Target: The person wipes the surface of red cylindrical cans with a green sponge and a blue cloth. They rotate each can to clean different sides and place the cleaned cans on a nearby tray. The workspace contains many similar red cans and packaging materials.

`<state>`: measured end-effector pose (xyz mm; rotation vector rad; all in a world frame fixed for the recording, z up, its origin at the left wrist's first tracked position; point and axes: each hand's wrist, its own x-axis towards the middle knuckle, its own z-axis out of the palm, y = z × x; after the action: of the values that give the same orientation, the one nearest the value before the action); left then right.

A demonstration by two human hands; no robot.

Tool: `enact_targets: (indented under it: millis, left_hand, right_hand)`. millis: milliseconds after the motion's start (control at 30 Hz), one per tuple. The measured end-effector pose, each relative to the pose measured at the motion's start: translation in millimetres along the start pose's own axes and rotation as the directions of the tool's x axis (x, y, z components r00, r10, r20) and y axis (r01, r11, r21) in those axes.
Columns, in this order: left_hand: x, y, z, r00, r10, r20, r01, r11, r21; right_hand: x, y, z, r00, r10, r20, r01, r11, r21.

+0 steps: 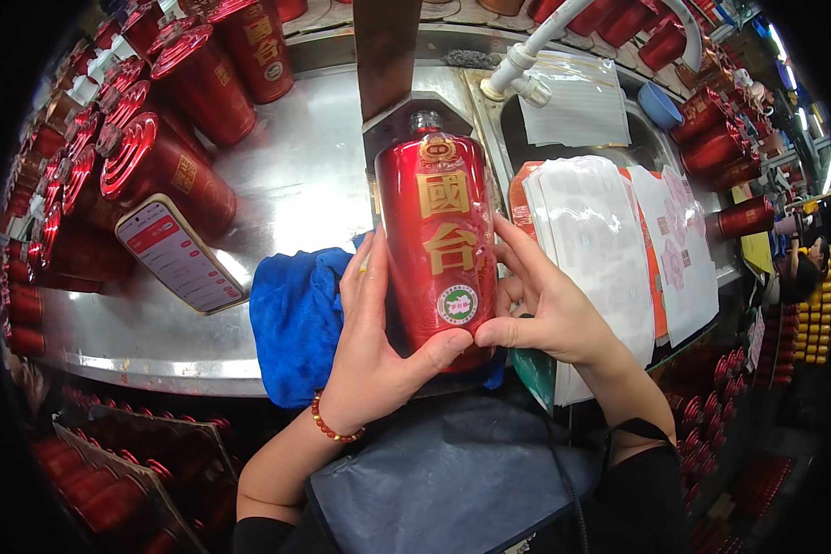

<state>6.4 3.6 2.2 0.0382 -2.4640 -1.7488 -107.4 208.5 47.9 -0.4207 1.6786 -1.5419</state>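
Note:
Between my two hands is a glossy red bottle with gold characters, a round green-and-white emblem low on its front and a clear glass neck at the far end. My left hand wraps its left side, the thumb near the base. On the right side my right hand grips it, thumb by the emblem. The bottle lies tilted away from me, over a dark stand. Beside my left hand is a crumpled blue cloth. White printed sheets are stacked next to my right hand.
Several red bottles stand on the metal table at the left, a phone leaning against them. At the back right are a white pipe, a sink and a blue bowl. Racks of bottles are below left.

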Motion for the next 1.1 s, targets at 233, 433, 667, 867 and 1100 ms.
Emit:
enact_targets:
  millis: [233, 433, 667, 867, 1100]
  left_hand:
    - [-5, -12, -5, 0.999, -0.027, 0.017, 0.029, 0.994, -0.107]
    - [-5, -14, -6, 1.000, -0.010, 0.028, 0.014, 0.990, -0.143]
    - [-4, -13, -8, 0.999, -0.010, 0.044, 0.016, 0.990, -0.142]
    - [-5, -17, -4, 0.999, -0.028, 0.017, 0.031, 0.986, -0.165]
    - [-4, -15, -4, 0.999, -0.037, 0.011, 0.038, 0.987, -0.159]
  right_hand:
    - [-1, 7, 4, 0.999, -0.023, -0.038, 0.026, 0.996, 0.084]
    - [-1, 10, 5, 0.998, -0.035, -0.043, 0.037, 0.998, 0.052]
    - [-1, 15, 0, 0.999, -0.040, -0.012, 0.042, 0.987, 0.154]
    - [1, 13, 3, 0.999, -0.046, 0.000, 0.044, 0.966, 0.254]
    - [1, 16, 2, 0.999, -0.053, -0.004, 0.053, 0.966, 0.254]
